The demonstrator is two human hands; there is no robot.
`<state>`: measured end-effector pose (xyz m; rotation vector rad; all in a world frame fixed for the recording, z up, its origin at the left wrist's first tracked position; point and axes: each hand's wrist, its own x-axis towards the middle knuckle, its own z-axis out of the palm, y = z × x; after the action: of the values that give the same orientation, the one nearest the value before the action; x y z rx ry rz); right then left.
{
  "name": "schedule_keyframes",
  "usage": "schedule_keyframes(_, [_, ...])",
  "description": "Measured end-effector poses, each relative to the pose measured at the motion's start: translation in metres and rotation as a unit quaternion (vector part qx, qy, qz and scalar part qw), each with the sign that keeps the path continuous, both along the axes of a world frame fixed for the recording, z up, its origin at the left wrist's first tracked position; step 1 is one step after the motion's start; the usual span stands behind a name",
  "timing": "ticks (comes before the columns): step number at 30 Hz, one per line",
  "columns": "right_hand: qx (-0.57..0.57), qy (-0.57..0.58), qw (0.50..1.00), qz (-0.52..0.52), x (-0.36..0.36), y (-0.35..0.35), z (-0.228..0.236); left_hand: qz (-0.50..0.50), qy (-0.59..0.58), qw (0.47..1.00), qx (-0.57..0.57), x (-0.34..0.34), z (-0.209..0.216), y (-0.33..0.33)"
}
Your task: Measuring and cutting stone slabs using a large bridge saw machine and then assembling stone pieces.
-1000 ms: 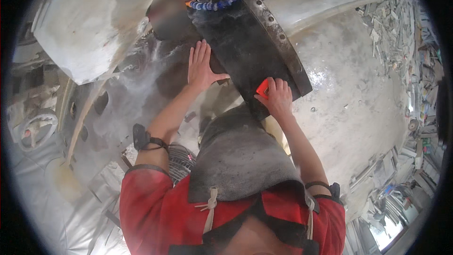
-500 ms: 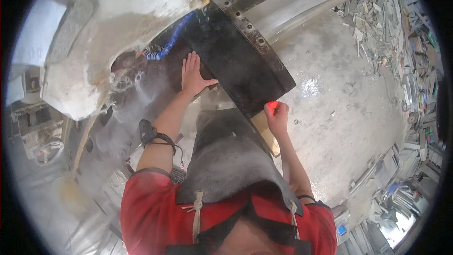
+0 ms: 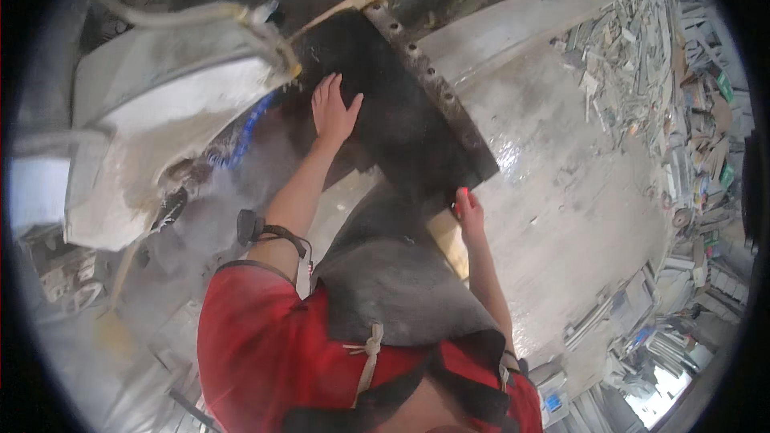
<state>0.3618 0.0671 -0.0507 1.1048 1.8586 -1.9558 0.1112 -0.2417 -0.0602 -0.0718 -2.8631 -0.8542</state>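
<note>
My left hand point(image 3: 333, 112) lies with fingers and thumb spread at the left part of a flat black plate point(image 3: 401, 104). It appears to rest on the dark surface and holds nothing. Just beyond the plate's near right corner, my right hand point(image 3: 472, 216) is closed round a small bright red-orange piece point(image 3: 463, 193). Only a bit of that piece shows, so its kind cannot be told. A rusty metal bar with holes point(image 3: 431, 72) runs along the plate's far right edge.
At the left stands a whitish machine guard point(image 3: 160, 144) with a blue coiled hose point(image 3: 250, 130) beside it. A dark apron point(image 3: 401, 273) hangs before me. A pale wooden strip point(image 3: 451, 242) sits under the plate's corner. Heaped offcuts point(image 3: 634, 48) line the wet, dusty floor point(image 3: 561, 216).
The view has shifted, and the guard and hose appear lower and farther left. My left hand has moved slightly up over the black plate. My right hand still grips the red-orange piece, slightly lower in view.
</note>
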Motion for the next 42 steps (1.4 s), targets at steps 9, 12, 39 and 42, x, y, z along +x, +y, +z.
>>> schedule_keyframes(9, [0.025, -0.100, 0.995, 0.017, -0.016, 0.045, 0.019, 0.087, -0.044, 0.976, -0.195, -0.208, -0.018, 0.023])
schedule_keyframes(12, [-0.013, -0.079, 0.996, -0.027, -0.030, 0.058, 0.023, 0.045, -0.169, 0.968, -0.180, -0.235, 0.013, 0.033])
schedule_keyframes(39, [-0.237, 0.047, 0.962, -0.130, -0.096, 0.152, 0.011, -0.093, -0.113, 0.558, 0.817, -0.188, 0.123, 0.016])
schedule_keyframes(42, [-0.248, 0.022, 0.964, -0.093, -0.099, 0.161, 0.013, -0.100, -0.090, 0.536, 0.833, -0.154, 0.118, 0.010])
